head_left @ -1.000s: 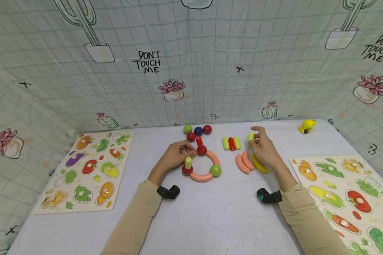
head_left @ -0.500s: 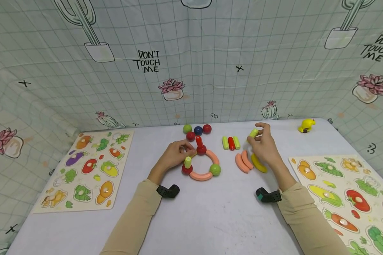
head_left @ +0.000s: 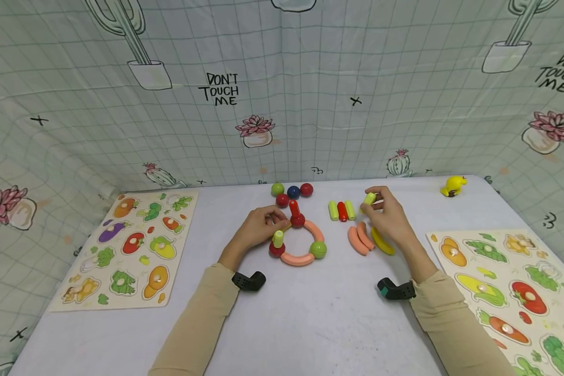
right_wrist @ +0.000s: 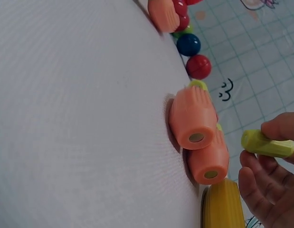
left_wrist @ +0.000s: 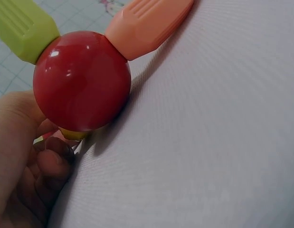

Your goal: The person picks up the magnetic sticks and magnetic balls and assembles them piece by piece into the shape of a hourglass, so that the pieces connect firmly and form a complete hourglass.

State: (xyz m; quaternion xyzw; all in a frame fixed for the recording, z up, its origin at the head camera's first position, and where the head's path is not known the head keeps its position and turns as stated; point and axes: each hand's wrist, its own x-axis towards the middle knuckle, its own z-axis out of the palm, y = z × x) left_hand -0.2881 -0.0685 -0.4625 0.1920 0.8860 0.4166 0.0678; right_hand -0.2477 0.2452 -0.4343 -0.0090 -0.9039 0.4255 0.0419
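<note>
A ring of magnetic pieces lies mid-table in the head view: two red balls (head_left: 277,249), a green ball (head_left: 318,249), pink curved rods (head_left: 297,259) and a yellow curved rod. One red ball carries an upright light-green rod (head_left: 278,238), the other an upright red rod (head_left: 294,208). My left hand (head_left: 263,227) pinches the yellow rod (left_wrist: 73,134) at the ring's left side; fingers and ball mostly hide it. My right hand (head_left: 389,215) holds another light-green rod (right_wrist: 268,143) between thumb and fingers, raised over the table behind a loose yellow curved rod (head_left: 383,242).
Two loose pink curved rods (head_left: 357,241) lie left of the yellow one. Behind them are two light-green rods and a red rod (head_left: 342,211). Several balls (head_left: 293,192) sit behind the ring. Picture boards (head_left: 131,250) flank the work area; a yellow toy (head_left: 453,186) stands back right.
My right hand shifted slightly right and tipped the light-green rod, then came back left with it. The left hand keeps its hold on the yellow rod; the ring stays as it was.
</note>
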